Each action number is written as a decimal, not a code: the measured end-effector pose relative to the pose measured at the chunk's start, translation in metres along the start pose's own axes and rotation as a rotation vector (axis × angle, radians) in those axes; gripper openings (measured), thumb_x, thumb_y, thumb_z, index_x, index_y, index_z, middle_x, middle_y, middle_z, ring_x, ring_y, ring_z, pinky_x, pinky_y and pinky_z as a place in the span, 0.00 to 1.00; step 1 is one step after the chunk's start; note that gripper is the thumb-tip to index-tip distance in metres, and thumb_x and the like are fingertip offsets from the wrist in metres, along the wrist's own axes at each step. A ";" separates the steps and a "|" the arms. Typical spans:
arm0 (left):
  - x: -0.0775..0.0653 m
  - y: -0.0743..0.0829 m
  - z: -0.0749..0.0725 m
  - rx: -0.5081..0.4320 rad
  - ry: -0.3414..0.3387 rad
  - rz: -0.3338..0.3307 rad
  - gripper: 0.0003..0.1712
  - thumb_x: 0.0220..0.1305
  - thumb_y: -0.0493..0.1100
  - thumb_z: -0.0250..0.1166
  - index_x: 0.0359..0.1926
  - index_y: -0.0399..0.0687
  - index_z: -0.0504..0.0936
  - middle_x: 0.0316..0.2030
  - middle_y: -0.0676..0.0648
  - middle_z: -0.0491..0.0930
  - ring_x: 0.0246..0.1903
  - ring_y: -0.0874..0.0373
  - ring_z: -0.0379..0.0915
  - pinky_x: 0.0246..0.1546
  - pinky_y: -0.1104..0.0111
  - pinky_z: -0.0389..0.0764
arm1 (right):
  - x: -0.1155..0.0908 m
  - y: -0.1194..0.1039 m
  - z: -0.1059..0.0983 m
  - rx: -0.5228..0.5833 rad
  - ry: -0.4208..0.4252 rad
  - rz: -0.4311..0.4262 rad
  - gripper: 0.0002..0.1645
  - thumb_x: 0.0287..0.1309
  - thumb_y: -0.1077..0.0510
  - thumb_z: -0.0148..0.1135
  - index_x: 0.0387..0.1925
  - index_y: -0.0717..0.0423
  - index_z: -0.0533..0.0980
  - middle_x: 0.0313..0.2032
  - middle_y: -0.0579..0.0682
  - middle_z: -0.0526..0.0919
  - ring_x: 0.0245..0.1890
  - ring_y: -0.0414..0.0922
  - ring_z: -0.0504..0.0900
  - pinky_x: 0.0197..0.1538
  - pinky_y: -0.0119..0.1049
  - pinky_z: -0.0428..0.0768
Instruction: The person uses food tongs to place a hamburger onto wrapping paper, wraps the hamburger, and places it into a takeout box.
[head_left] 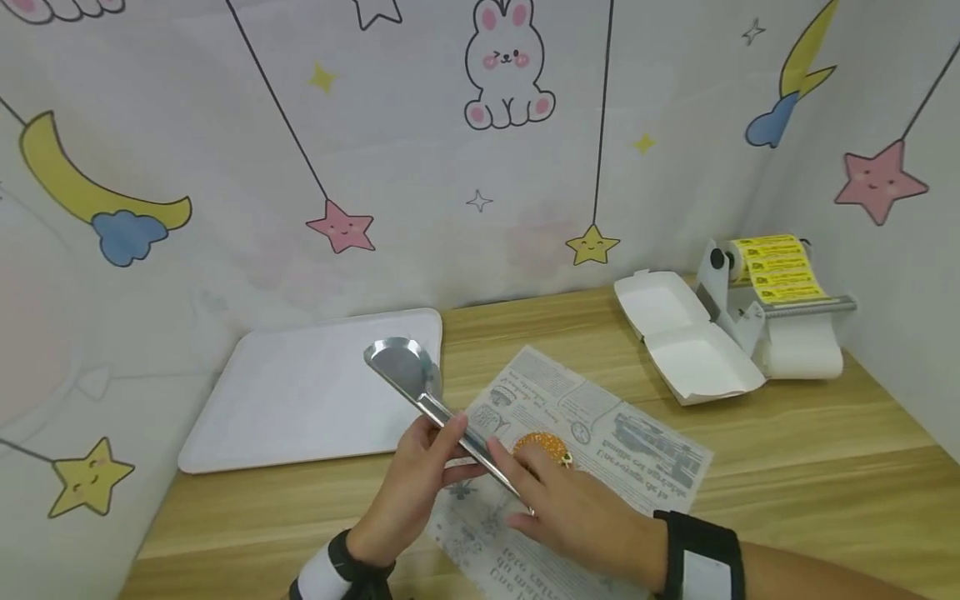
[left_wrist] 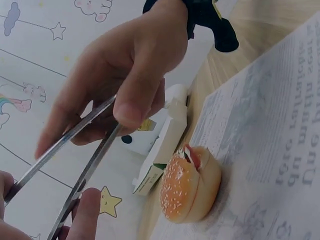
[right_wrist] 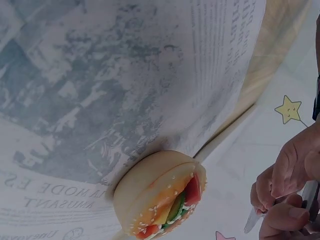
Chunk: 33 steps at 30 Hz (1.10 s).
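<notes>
Metal tongs (head_left: 402,367) with a broad rounded head point up and to the left, held in the air above the table. My left hand (head_left: 412,483) grips them around the middle of their arms. Toward the handle end, my right hand (head_left: 573,512) pinches the tongs between thumb and fingers; the left wrist view shows the two arms slightly apart. A sesame-bun hamburger (left_wrist: 187,187) lies on a sheet of newsprint-patterned paper (head_left: 637,437), and my right hand partly covers it in the head view. Red and green filling (right_wrist: 177,206) shows between its halves.
A white tray (head_left: 300,400) lies at the left back of the wooden table (head_left: 847,467). Toward the right back stand an open white takeaway box (head_left: 697,354) and a label dispenser (head_left: 727,287) carrying a roll of yellow labels (head_left: 780,267). A patterned curtain (head_left: 450,167) hangs behind.
</notes>
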<state>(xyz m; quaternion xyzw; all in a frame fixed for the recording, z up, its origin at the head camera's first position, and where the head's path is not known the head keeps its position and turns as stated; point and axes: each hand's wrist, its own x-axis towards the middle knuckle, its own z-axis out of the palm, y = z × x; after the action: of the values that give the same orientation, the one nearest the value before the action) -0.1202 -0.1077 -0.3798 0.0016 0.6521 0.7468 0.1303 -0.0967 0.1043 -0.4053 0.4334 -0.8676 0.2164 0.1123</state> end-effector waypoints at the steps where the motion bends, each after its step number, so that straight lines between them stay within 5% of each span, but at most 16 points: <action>1: 0.000 0.001 -0.001 0.009 0.016 0.019 0.31 0.66 0.54 0.57 0.55 0.33 0.61 0.45 0.38 0.73 0.42 0.51 0.78 0.42 0.57 0.80 | -0.001 0.000 -0.001 0.023 0.005 -0.004 0.49 0.60 0.46 0.60 0.73 0.54 0.45 0.51 0.46 0.64 0.24 0.31 0.63 0.26 0.15 0.65; 5: 0.001 0.015 -0.015 0.047 0.121 0.100 0.26 0.67 0.50 0.57 0.53 0.33 0.62 0.41 0.41 0.70 0.39 0.53 0.76 0.39 0.57 0.81 | -0.006 0.003 -0.010 0.114 0.023 0.046 0.49 0.60 0.44 0.60 0.73 0.50 0.46 0.52 0.45 0.65 0.24 0.29 0.66 0.27 0.17 0.68; 8: 0.001 0.034 -0.043 0.177 0.228 0.176 0.24 0.67 0.48 0.57 0.52 0.34 0.63 0.40 0.42 0.68 0.35 0.56 0.76 0.35 0.60 0.82 | -0.017 0.010 -0.021 0.119 0.021 0.151 0.46 0.61 0.43 0.58 0.73 0.45 0.47 0.52 0.45 0.66 0.25 0.29 0.67 0.28 0.20 0.70; 13: 0.005 0.071 -0.111 0.828 0.363 0.261 0.34 0.63 0.57 0.59 0.55 0.33 0.64 0.40 0.39 0.73 0.31 0.55 0.76 0.24 0.66 0.80 | -0.039 0.031 -0.039 0.027 0.052 0.294 0.42 0.61 0.43 0.58 0.72 0.44 0.51 0.48 0.42 0.67 0.29 0.31 0.68 0.29 0.25 0.72; 15: 0.012 0.080 -0.139 1.075 0.368 0.254 0.39 0.61 0.61 0.60 0.54 0.30 0.65 0.38 0.36 0.74 0.31 0.52 0.75 0.22 0.65 0.77 | -0.048 0.038 -0.044 -0.014 0.071 0.323 0.42 0.61 0.45 0.59 0.71 0.45 0.52 0.49 0.42 0.67 0.31 0.31 0.69 0.30 0.26 0.72; 18: 0.029 0.081 -0.174 1.286 0.314 0.184 0.38 0.59 0.62 0.61 0.46 0.28 0.69 0.31 0.36 0.75 0.26 0.50 0.73 0.19 0.64 0.73 | -0.058 0.045 -0.050 -0.056 0.082 0.369 0.40 0.61 0.44 0.58 0.71 0.46 0.53 0.50 0.43 0.68 0.35 0.32 0.70 0.33 0.29 0.75; 24: 0.057 0.060 -0.212 1.438 0.205 -0.046 0.37 0.55 0.60 0.65 0.41 0.26 0.72 0.25 0.40 0.75 0.21 0.52 0.70 0.16 0.64 0.70 | -0.067 0.053 -0.050 -0.076 0.049 0.435 0.39 0.62 0.41 0.55 0.70 0.43 0.54 0.51 0.42 0.68 0.39 0.32 0.71 0.39 0.33 0.78; 33: 0.080 0.040 -0.218 1.470 0.201 -0.205 0.45 0.53 0.65 0.64 0.49 0.23 0.71 0.33 0.35 0.78 0.24 0.49 0.70 0.18 0.63 0.70 | -0.081 0.060 -0.040 -0.062 0.032 0.484 0.37 0.60 0.43 0.58 0.67 0.44 0.59 0.47 0.39 0.67 0.34 0.35 0.73 0.33 0.31 0.76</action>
<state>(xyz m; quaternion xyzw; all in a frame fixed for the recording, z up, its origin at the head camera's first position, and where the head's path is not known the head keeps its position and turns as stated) -0.2425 -0.3091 -0.3864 -0.0410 0.9887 0.0992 0.1044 -0.0958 0.2117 -0.4171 0.2057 -0.9505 0.2171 0.0842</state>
